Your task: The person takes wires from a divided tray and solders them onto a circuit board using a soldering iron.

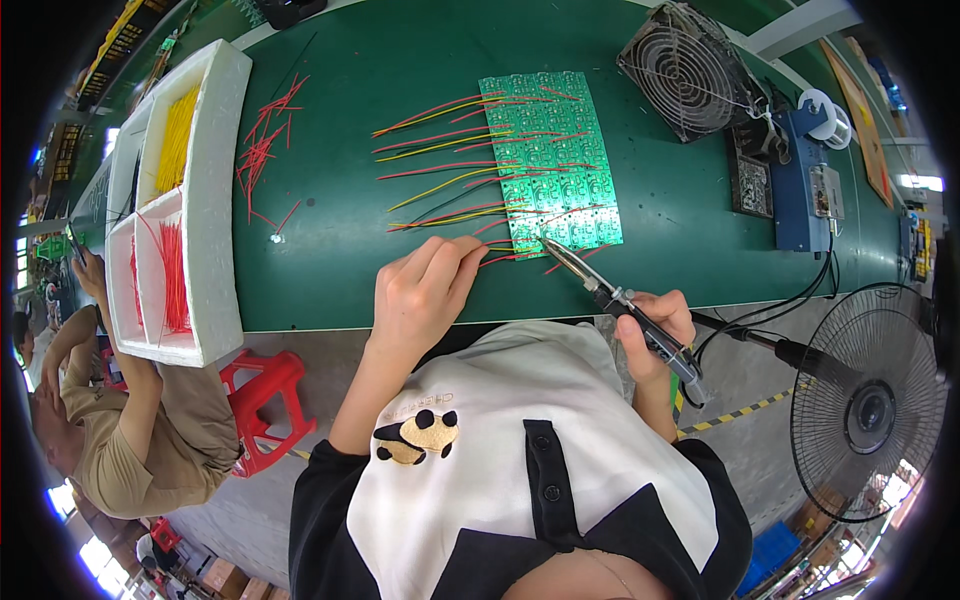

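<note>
A green circuit board panel (600, 190) lies on the bench, with red, yellow and black wires (440, 188) fanning out from its left side in rows. At its lower left corner my left hand (425, 288) pinches a thin red wire (492, 228) between thumb and fingertips. My right hand (655, 325) is wrapped around the dark handle of a soldering iron (600, 285), which looks like a gun-style one. Its metal tip slants up and left to the board's lower edge, close to the wire ends; whether it touches a pad is too small to tell.
A white foam tray (228, 200) of yellow and red wires stands left, beside loose red wires (258, 150). At the back right are a square fan (685, 85) and a blue solder station (800, 185) with cables. A round fan (868, 405) stands right. A co-worker (150, 430) sits left.
</note>
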Demonstrator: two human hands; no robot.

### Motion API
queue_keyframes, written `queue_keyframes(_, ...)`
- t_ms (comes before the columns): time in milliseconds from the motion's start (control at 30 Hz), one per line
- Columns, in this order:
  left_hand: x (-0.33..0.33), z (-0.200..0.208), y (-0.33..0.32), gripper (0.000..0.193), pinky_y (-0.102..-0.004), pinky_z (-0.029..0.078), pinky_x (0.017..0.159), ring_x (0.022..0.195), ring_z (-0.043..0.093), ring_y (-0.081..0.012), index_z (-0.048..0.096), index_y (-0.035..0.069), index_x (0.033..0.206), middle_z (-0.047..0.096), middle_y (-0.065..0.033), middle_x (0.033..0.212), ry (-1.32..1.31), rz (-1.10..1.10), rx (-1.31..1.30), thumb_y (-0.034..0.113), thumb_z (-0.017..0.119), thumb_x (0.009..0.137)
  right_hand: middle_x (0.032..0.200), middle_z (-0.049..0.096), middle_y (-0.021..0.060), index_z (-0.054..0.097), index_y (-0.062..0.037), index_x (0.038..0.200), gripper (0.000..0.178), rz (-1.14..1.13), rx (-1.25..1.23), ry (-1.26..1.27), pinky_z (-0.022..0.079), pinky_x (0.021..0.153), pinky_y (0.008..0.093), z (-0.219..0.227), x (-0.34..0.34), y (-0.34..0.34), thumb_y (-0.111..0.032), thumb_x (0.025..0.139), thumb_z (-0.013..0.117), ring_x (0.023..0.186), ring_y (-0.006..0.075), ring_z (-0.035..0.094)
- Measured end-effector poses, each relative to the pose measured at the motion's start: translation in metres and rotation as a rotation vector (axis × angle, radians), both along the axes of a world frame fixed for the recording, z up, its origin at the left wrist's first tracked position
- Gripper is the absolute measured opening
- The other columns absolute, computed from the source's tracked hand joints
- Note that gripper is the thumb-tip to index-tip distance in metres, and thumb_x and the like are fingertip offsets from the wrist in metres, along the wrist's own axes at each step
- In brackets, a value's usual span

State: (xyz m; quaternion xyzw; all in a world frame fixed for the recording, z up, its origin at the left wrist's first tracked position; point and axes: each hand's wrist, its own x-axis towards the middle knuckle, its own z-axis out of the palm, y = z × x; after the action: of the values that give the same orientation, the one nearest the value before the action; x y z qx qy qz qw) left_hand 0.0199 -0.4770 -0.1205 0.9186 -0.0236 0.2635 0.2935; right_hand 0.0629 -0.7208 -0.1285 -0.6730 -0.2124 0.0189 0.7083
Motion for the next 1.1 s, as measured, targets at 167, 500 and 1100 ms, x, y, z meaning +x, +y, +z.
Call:
queue_keyframes(167, 0.001, -0.003, 0.000, 0.014, -0.0275, 0.039, 0.039, 0.044, 0.050, -0.0172, 0.055, 0.004, 0.073, 0.054, -0.0026, 0.063, -0.052, 0.002, 0.011, 0.002, 0.068, 0.070, 0.062, 0.055, 0.0076, 0.046, 0.0009, 0.077, 0.022, -0.035, 0.010, -0.014, 0.044, 0.059, 0.0252, -0.004, -0.001, -0.002, -0.006, 0.073, 0.066, 0.058, 0.0108, 0.051)
queue_keyframes(500, -0.001, 0.000, 0.000, 0.013, -0.0258, 0.042, 0.043, 0.049, 0.054, -0.0171, 0.058, 0.003, 0.076, 0.059, -0.0052, 0.066, -0.005, 0.012, -0.002, -0.002, 0.068, 0.069, 0.057, 0.051, 0.0059, 0.040, -0.0025, 0.079, 0.027, -0.085, 0.194, 0.059, 0.040, 0.050, 0.0233, -0.002, 0.001, -0.001, -0.013, 0.076, 0.065, 0.050, 0.0096, 0.046)
queue_keyframes(1100, 0.000, 0.000, 0.000, 0.012, -0.0265, 0.042, 0.043, 0.048, 0.055, -0.0171, 0.058, 0.005, 0.073, 0.059, -0.0019, 0.066, -0.055, 0.011, 0.019, 0.003, 0.069, 0.069, 0.057, 0.045, 0.0055, 0.040, -0.0047, 0.083, 0.017, -0.229, 0.303, -0.103, 0.032, 0.042, 0.0224, 0.003, 0.026, -0.012, -0.014, 0.082, 0.054, 0.045, 0.0102, 0.040)
